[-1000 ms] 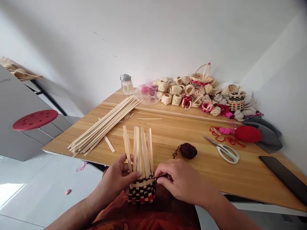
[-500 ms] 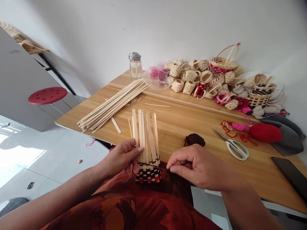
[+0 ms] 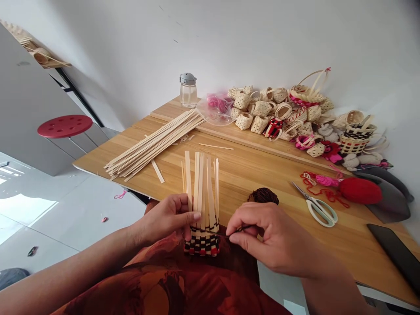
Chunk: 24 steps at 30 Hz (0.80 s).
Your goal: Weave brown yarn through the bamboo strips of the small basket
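While 1 checkered basket (image 3: 201,246) within left grip (image 3: 173,217), 1 dark strand (image 3: 223,236) within right grip (image 3: 264,236)

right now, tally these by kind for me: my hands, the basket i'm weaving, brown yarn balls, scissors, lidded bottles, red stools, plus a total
Hands: 2, left hand and right hand
Basket being woven: 1
Brown yarn ball: 1
Scissors: 1
Lidded bottle: 1
Red stool: 1
Total: 7
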Tool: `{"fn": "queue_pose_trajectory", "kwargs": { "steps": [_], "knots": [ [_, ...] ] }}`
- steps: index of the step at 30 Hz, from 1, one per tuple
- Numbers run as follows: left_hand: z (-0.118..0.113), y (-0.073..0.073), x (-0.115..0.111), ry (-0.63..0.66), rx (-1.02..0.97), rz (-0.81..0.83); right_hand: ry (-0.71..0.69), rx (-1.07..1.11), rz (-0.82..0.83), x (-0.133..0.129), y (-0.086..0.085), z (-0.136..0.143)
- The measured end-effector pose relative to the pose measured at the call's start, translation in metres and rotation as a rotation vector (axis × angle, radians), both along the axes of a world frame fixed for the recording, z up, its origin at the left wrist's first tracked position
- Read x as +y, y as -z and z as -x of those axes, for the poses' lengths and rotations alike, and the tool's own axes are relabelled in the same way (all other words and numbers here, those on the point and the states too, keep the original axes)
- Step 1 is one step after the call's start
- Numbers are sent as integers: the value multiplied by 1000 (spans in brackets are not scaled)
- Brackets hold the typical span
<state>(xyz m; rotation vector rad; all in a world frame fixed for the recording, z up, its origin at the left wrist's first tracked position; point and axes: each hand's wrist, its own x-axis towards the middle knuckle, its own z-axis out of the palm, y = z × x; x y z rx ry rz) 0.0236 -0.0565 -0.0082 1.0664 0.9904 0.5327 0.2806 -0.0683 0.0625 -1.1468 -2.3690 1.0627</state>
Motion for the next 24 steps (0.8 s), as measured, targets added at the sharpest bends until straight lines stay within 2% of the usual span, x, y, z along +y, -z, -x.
{"fn": "queue_pose_trajectory", "kwargs": {
  "steps": [2, 6, 10, 12, 18, 24],
  "knots": [
    [1, 4, 0, 24, -12, 22, 38, -28, -27, 6, -1, -5],
    [-1, 10, -1, 5, 0, 13, 6, -91, 18, 19, -13, -20],
    [-5, 12, 0, -6, 20, 20, 1, 66, 122, 35, -26, -24],
    [-5, 12, 1, 26, 26, 34, -3, 169, 106, 43, -29, -16],
    [-4, 11, 5, 101, 15, 47, 44, 331, -88, 69, -18, 14],
    [-5, -2, 8, 56, 33, 72, 88, 384, -101, 69, -11, 14]
  ]
}}
